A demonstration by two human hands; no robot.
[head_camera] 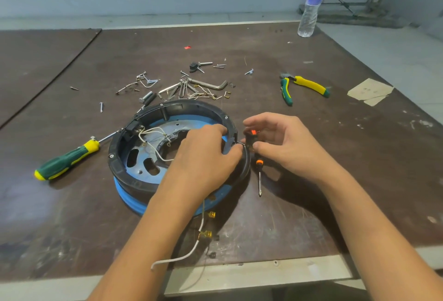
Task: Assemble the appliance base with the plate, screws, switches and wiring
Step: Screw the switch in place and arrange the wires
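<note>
Switch (pixel 251 138) in right grip (pixel 284 143) — beside base rim (pixel 182 105)

Switch (pixel 251 138) in right hand (pixel 282 143), beside base (pixel 182 106)

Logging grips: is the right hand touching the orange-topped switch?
Touching: head view shows the right hand pinching the switch between thumb and fingers.

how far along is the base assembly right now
Roughly midway. Done: the plate sits inside the black base ring, and a wired connector is fitted at its left rim. In hand: the right hand pinches the orange-topped switch beside the rim while the left hand grips the ring. Left: the white wire with yellow terminals trails loose toward the table edge, and loose screws lie behind.
</note>
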